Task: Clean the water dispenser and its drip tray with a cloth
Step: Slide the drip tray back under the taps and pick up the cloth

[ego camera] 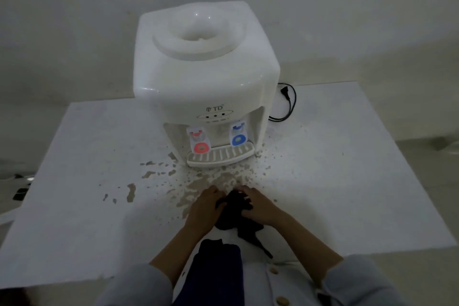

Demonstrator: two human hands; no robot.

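White walls are standing behind a white table, and the room is looking dim. On the table, a white water dispenser is sitting near the back, with its red tap and blue tap facing the person. Its drip tray is sticking out at the bottom, under the taps, so it can catch drips. Brown splashes are lying all over the table in front of the tray.

Near the front edge, both hands are holding a dark cloth between them. The left hand is curling its fingers round one side. The right hand is gripping the other side, fingers bent into the folds. They are probably bunching it up to make a good pad for wiping. A black power cord is lying unplugged beside the dispenser, which is safer for wet cleaning.
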